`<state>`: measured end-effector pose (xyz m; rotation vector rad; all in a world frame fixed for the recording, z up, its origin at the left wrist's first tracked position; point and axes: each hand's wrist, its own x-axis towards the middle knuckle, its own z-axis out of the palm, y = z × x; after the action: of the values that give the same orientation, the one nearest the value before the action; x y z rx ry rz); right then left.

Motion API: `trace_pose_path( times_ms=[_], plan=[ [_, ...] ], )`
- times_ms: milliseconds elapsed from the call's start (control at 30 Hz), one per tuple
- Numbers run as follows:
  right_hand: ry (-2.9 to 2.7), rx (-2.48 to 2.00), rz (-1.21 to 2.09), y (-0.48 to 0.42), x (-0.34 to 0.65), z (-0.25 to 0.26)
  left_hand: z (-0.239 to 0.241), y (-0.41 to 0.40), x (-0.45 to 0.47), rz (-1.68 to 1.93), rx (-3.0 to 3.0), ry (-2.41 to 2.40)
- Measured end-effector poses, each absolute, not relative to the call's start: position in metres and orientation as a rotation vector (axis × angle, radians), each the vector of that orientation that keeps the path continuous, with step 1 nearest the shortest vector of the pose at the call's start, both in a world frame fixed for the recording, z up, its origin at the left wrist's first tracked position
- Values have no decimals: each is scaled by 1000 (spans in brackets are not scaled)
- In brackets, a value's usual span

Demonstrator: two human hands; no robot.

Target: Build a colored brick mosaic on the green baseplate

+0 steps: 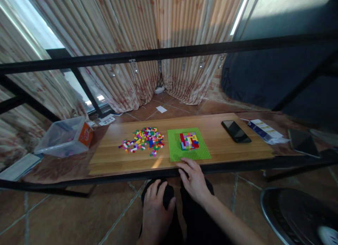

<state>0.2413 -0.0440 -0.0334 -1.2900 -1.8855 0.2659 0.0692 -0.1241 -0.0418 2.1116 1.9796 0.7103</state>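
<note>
On the wooden board lies a green baseplate [175,151] with a square block of multicoloured toy bricks [189,141] built on it. My right hand [192,178] is at the near edge of the baseplate, its fingers loosely bent and apart, holding nothing I can see. Resting on my left knee is my left hand [157,206], fingers spread over the dark trouser cloth. To the left of the baseplate, a loose pile of small bricks [145,139] in many colours is scattered over the wood.
A black phone [236,131] lies on the right of the wooden board [111,164]. Beyond it are a printed packet [265,129] and a dark flat device [303,142]. A clear plastic box [63,137] stands at the left. A black metal bar [179,53] crosses behind the board.
</note>
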Motion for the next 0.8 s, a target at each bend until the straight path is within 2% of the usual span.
trace_pose_path(
  times_ms=[233,467,800],
  plan=[
    [-1973,-1312,385,-57,221,-25,-32,-121,63,709,2030,2039],
    [-1948,-1299,356,-42,215,-29,-8,-59,53,948,1678,2222],
    [-1957,-1247,490,-35,213,-44,-8,3,42,756,1650,2335]
  ],
)
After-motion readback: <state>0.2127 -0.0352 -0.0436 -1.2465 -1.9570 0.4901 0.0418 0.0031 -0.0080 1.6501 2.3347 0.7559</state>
